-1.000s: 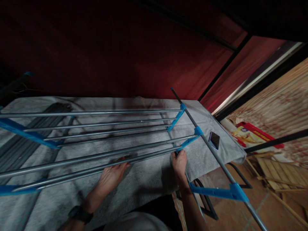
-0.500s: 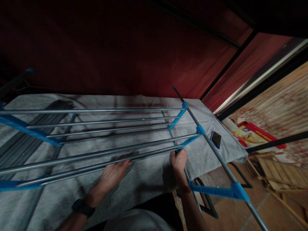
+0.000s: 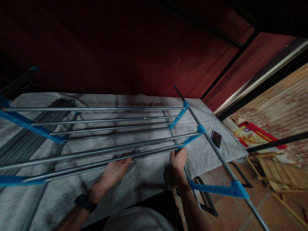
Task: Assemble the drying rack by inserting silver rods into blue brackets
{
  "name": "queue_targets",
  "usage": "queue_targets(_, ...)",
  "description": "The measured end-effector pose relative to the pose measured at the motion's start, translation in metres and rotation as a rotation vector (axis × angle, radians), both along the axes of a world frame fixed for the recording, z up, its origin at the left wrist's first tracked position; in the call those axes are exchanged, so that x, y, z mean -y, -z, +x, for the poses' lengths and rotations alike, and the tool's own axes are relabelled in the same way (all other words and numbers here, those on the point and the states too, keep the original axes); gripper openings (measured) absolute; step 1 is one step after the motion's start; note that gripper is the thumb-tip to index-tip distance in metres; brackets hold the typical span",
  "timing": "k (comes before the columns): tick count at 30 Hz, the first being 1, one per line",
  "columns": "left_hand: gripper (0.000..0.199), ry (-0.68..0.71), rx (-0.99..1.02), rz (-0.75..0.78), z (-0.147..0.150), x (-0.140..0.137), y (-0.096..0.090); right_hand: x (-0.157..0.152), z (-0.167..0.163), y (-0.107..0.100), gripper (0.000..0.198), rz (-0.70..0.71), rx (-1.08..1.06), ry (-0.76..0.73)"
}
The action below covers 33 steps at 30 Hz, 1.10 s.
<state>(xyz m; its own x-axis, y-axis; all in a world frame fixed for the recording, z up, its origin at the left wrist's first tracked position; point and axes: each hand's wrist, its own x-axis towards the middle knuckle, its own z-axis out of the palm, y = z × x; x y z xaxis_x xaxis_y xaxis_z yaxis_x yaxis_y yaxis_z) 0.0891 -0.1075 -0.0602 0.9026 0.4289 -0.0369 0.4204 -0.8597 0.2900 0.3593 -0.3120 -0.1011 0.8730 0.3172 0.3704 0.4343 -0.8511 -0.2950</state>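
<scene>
Tubular rack with both hands at its nearer tier

Head view. I saw the rack (image 3: 108,149), grey tubes joined by blue brackets, standing over a worktop (image 3: 204,163) covered in grey cloth; its tubes ran from the left edge toward a slanting pole (image 3: 218,154) at right. My left grip (image 3: 115,170), with a dark wristband (image 3: 86,202) behind it, lay at the nearer tier, its fingers reaching to the two lowest tubes. The tubes partly hid the fingertips, so I could not tell whether they pinched anything. My right grip (image 3: 180,158) was curled around the lower end of the middle bracket (image 3: 190,140), where that part met a thinner pole. Below and to the right, the lowest bracket (image 3: 214,189) spanned the two poles. A phone (image 3: 216,139) lay on the cloth just beyond the slanting pole, and a bundle of tubes (image 3: 26,146) lay at left, beneath the rack. Behind the worktop hung a dark red sheet (image 3: 120,64); well to the right I noted a red and yellow box (image 3: 255,134) and slatted wooden furniture (image 3: 276,173).
</scene>
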Motion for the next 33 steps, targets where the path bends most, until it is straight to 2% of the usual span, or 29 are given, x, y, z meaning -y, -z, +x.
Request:
queue_targets(5, 0.039, -0.019, -0.01, 0.012, 0.004, 0.0, -0.006, -0.002, -0.002, 0.0, 0.024, 0.032, 0.064, 0.001)
queue_targets(13, 0.037, -0.045, -0.047, -0.04, 0.003, 0.0, -0.004, -0.005, -0.007, -0.01, 0.034, -0.048, -0.058, 0.033)
queue_targets(18, 0.037, -0.038, -0.032, -0.024, 0.002, 0.0, 0.001, -0.005, -0.009, -0.015, 0.031, -0.031, -0.074, 0.035)
queue_targets(23, 0.038, -0.027, -0.006, -0.031, 0.003, 0.001, -0.005, -0.004, -0.008, -0.012, 0.029, -0.012, -0.099, 0.036)
queue_targets(30, 0.038, -0.029, -0.009, -0.04, 0.003, -0.001, -0.003, -0.003, -0.008, -0.01, 0.028, 0.129, -0.026, -0.016)
queue_targets(33, 0.038, -0.04, 0.008, -0.042, 0.002, -0.001, -0.002, -0.004, -0.01, -0.016, 0.027, 0.08, -0.066, 0.007)
